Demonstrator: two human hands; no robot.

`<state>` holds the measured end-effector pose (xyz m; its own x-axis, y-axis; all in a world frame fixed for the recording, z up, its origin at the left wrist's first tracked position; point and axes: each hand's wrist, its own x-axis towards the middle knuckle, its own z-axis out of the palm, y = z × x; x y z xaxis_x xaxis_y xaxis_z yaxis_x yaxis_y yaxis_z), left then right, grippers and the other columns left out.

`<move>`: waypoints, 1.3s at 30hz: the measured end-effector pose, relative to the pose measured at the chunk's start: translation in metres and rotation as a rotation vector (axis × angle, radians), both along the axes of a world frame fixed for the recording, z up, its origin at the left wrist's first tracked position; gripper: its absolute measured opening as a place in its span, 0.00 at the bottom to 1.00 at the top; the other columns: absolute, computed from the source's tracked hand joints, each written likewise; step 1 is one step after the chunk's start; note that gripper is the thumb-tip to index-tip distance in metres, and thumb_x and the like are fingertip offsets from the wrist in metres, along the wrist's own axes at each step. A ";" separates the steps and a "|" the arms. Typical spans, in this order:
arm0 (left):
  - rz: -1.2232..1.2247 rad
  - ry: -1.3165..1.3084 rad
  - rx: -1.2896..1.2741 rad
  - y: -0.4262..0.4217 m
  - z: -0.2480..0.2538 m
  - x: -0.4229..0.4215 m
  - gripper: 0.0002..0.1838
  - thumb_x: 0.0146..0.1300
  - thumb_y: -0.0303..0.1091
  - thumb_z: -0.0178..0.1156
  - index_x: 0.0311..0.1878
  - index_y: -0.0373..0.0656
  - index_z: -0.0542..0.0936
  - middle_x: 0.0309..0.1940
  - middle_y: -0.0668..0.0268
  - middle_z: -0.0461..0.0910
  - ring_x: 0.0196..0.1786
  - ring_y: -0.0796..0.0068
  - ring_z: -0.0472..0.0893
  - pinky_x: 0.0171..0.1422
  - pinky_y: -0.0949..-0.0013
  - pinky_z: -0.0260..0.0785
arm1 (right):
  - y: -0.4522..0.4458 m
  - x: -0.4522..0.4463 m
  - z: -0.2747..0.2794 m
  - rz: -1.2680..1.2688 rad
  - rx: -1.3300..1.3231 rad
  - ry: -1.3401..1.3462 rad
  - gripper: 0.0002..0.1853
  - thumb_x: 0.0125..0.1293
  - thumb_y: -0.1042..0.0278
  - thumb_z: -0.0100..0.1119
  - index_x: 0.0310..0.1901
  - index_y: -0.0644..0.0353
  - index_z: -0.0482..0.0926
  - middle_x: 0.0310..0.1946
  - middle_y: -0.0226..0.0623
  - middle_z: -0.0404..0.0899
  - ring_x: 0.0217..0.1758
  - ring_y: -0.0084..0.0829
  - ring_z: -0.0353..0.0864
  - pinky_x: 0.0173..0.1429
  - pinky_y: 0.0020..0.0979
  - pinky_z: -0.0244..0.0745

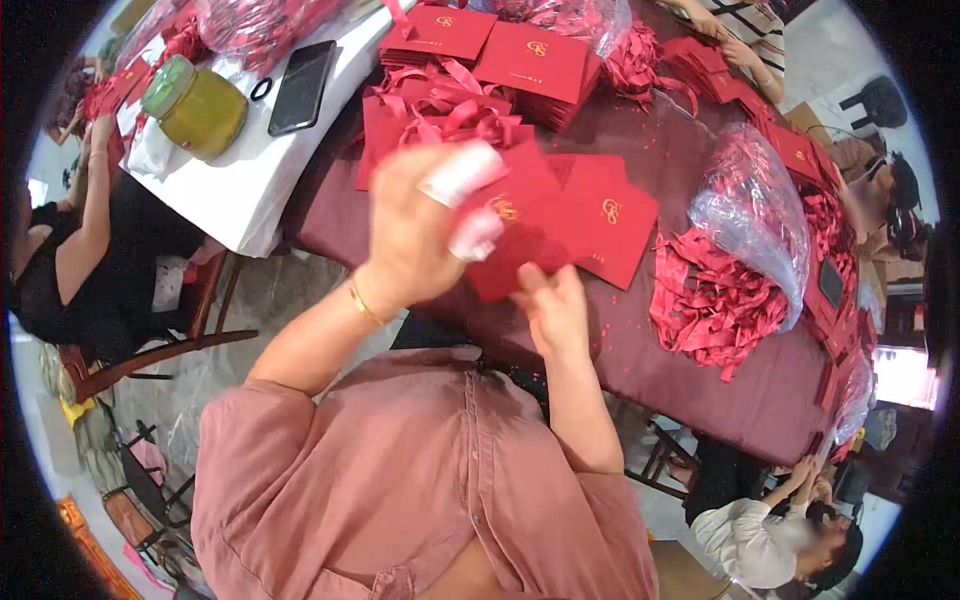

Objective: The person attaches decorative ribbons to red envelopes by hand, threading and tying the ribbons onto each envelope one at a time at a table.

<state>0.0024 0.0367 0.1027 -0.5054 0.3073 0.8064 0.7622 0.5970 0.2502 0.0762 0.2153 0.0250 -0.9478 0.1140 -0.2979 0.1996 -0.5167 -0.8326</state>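
A flat red piece with a gold logo [520,180], a card or small bag, lies in front of me. My right hand [556,305] pinches its lower edge with curled fingers. My left hand [412,225], smeared by motion, is over its left side; white wraps [468,175] cover some fingers. Whether the left fingers grip anything is unclear. Beside the held piece, another red piece with the same logo [612,222] lies on the table. Red ribbon strips [455,110] rest on more red pieces just beyond my left hand.
Stacked red pieces [530,62] stand farther back on the dark red tablecloth [690,375]. At right, a plastic bag [755,200] spills red ribbons [715,300]. A green-lidded jar [195,110] and phone [302,88] rest on white cloth at left. Other people work around the table.
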 end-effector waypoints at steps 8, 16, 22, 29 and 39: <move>-0.147 -0.202 -0.569 0.004 -0.070 -0.016 0.30 0.61 0.53 0.58 0.65 0.52 0.74 0.64 0.59 0.71 0.67 0.57 0.69 0.72 0.52 0.57 | 0.069 0.017 -0.006 -0.065 0.993 0.009 0.11 0.63 0.69 0.64 0.44 0.63 0.80 0.25 0.35 0.82 0.26 0.25 0.79 0.33 0.28 0.75; -0.275 0.003 -0.703 -0.004 -0.064 -0.092 0.29 0.58 0.48 0.62 0.63 0.53 0.75 0.65 0.64 0.71 0.70 0.63 0.67 0.78 0.53 0.51 | 0.106 -0.016 -0.007 -0.220 1.494 -0.076 0.41 0.54 0.54 0.71 0.63 0.68 0.65 0.54 0.60 0.74 0.58 0.57 0.74 0.61 0.48 0.69; -0.247 -0.014 -0.684 0.003 -0.062 -0.053 0.28 0.58 0.45 0.62 0.64 0.54 0.75 0.62 0.64 0.73 0.69 0.64 0.68 0.77 0.51 0.51 | 0.101 -0.016 -0.017 -0.334 1.433 -0.129 0.47 0.50 0.60 0.74 0.68 0.67 0.58 0.51 0.54 0.76 0.53 0.49 0.77 0.58 0.43 0.72; -0.222 -0.112 -0.532 0.027 -0.053 -0.021 0.31 0.55 0.41 0.67 0.64 0.53 0.75 0.61 0.64 0.74 0.67 0.63 0.70 0.74 0.53 0.56 | 0.105 -0.005 -0.024 -0.434 1.067 -0.055 0.42 0.54 0.78 0.67 0.70 0.61 0.58 0.32 0.35 0.73 0.33 0.29 0.76 0.42 0.30 0.74; -0.346 -0.463 -0.492 0.094 -0.063 0.001 0.36 0.52 0.40 0.69 0.65 0.44 0.71 0.58 0.56 0.75 0.59 0.58 0.74 0.61 0.57 0.67 | 0.148 0.042 -0.019 -0.171 1.046 0.010 0.20 0.59 0.80 0.61 0.55 0.60 0.78 0.31 0.30 0.76 0.29 0.20 0.75 0.36 0.23 0.73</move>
